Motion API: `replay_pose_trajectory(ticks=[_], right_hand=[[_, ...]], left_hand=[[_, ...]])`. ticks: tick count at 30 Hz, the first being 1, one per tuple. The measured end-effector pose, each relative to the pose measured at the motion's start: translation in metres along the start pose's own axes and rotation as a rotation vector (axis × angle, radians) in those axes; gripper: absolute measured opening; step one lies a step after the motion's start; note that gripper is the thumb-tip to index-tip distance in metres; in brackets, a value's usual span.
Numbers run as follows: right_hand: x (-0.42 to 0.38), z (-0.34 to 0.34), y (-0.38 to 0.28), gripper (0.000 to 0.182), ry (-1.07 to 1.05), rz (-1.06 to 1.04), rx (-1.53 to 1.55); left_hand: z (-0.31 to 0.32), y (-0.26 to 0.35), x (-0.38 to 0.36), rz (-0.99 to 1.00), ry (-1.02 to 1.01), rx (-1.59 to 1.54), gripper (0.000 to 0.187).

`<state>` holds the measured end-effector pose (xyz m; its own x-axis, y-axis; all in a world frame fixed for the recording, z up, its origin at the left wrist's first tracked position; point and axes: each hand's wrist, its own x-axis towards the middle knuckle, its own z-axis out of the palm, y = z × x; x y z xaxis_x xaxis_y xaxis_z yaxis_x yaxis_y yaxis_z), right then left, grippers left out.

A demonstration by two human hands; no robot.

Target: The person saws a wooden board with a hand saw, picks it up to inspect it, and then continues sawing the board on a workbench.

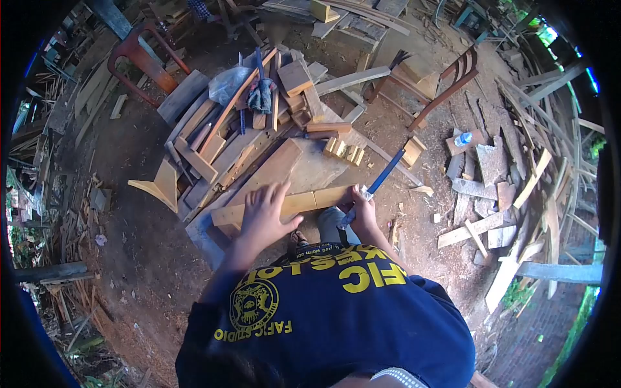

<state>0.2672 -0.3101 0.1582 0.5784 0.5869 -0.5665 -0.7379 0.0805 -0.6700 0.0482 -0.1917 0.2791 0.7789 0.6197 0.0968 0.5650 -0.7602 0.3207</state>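
My left hand (264, 213) is spread open over a long pale wooden board (299, 203), its thumb stretched out to the right. Around the right end of that board my right hand (363, 210) is closed on a long blue bar (386, 171) with silvery parts showing above and below the fingers. The bar slants up and right to a small wooden block (414, 150). A wide plank (278, 167) lies just beyond the left hand. Notched wood blocks (344, 151) sit past the board.
A heap of offcuts with a cloth (260, 97) and a plastic bag (226, 84) lies ahead. Chair frames stand at the left (145, 58) and right (427, 90). A bottle (463, 139) rests among scraps on the right. Sawdust covers the ground.
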Motion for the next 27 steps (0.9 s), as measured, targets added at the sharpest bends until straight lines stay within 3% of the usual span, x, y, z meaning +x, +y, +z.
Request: replay_pose_trajectory(ticks=[3,11,14,18,23,27], right_hand=[[0.006,-0.002,0.003,0.015,-0.004,0.026,-0.030],[0.040,-0.016,0.040,0.020,-0.012,0.029,-0.208],[0.055,-0.011,0.041,0.023,-0.044,0.031,-0.288],[0.036,0.022,0.016,0.018,-0.021,-0.009,-0.330],[0.055,0.013,0.007,0.018,-0.010,-0.052,-0.233],[0.049,0.023,-0.004,0.019,-0.024,-0.002,-0.190]], left_hand=[[0.039,-0.007,-0.016,-0.027,-0.125,0.027,0.073],[0.104,-0.053,-0.019,-0.066,-0.086,0.046,0.065],[0.120,-0.066,-0.019,-0.092,-0.187,-0.087,0.061],[0.111,-0.069,-0.010,-0.074,-0.112,-0.167,0.054],[0.078,-0.058,0.002,-0.134,-0.005,-0.335,0.049],[0.068,-0.059,0.018,0.005,0.090,-0.221,0.049]])
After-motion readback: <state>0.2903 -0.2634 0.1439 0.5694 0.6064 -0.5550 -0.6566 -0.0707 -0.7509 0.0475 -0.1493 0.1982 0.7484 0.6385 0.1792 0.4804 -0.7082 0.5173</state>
